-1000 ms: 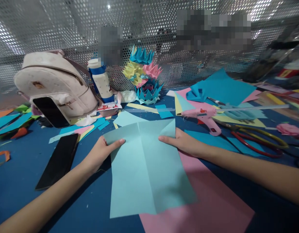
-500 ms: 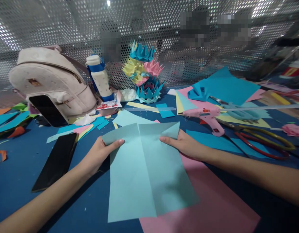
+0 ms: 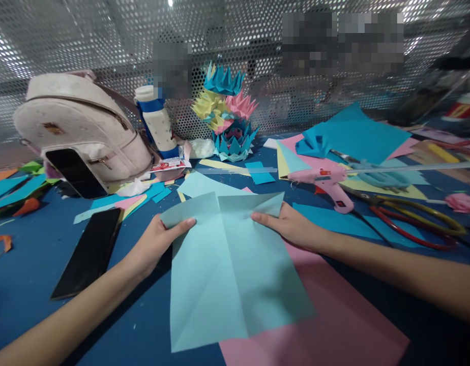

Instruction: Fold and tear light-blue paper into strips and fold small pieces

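A light blue sheet of paper [image 3: 204, 274] with a crease down its middle is held up between my two hands, its lower edge toward me. My left hand [image 3: 164, 236] pinches its upper left side, thumb on top and fingers hidden beneath. On the upper right side my right hand [image 3: 292, 226] grips it the same way, and that corner bends up. Under the sheet's right part lies a larger pink sheet of paper [image 3: 345, 315] on the blue table [image 3: 143, 325].
Left stand a pale backpack [image 3: 78, 122], a phone [image 3: 77, 173] leaning on it, another phone [image 3: 90, 254] and a bottle [image 3: 158, 122]. Folded paper flowers [image 3: 235, 140] are stacked behind. A pink glue gun [image 3: 322, 178] and scissors [image 3: 414, 218] lie right. Perforated metal [image 3: 219, 30] closes the back.
Both hands keep their hold on the light blue sheet. Its lower edge has shifted very slightly; little else differs.
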Motion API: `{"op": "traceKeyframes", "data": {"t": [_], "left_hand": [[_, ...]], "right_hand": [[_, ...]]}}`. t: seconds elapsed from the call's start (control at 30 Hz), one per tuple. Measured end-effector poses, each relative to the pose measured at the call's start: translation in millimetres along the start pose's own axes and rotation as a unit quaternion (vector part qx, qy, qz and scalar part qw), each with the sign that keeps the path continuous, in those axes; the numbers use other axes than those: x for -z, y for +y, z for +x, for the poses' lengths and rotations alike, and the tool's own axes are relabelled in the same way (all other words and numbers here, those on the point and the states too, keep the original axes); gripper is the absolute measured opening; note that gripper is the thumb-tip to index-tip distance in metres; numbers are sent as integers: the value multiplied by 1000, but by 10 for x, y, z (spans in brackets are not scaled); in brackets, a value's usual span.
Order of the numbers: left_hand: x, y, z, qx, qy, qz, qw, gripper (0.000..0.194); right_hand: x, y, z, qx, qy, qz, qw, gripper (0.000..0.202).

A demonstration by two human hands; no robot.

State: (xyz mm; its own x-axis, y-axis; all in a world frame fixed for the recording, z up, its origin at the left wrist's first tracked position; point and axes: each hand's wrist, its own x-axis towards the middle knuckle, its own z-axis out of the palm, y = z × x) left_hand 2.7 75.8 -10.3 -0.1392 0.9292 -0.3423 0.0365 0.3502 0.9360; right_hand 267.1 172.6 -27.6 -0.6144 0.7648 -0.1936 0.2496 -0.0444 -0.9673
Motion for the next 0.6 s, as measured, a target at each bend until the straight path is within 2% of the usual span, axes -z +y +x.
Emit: {"op": "traceKeyframes", "data": {"t": [0.23, 0.33, 0.47, 0.6], "left_hand": [[23, -1, 21, -20, -12, 29, 999, 51], [11, 14, 19, -33, -1, 55, 998, 61], [-16, 37, 5, -22, 11, 77, 997, 61], [-30, 43, -9, -33, 17, 90, 995, 62]], "right_hand": [[13, 16, -7, 13, 21, 7, 1000, 54], [18, -21, -8, 12, 21, -14, 1000, 50], [15, -76, -8, 5, 45, -66, 997, 40], [0, -89, -17, 10, 49, -73, 996, 39]]}}
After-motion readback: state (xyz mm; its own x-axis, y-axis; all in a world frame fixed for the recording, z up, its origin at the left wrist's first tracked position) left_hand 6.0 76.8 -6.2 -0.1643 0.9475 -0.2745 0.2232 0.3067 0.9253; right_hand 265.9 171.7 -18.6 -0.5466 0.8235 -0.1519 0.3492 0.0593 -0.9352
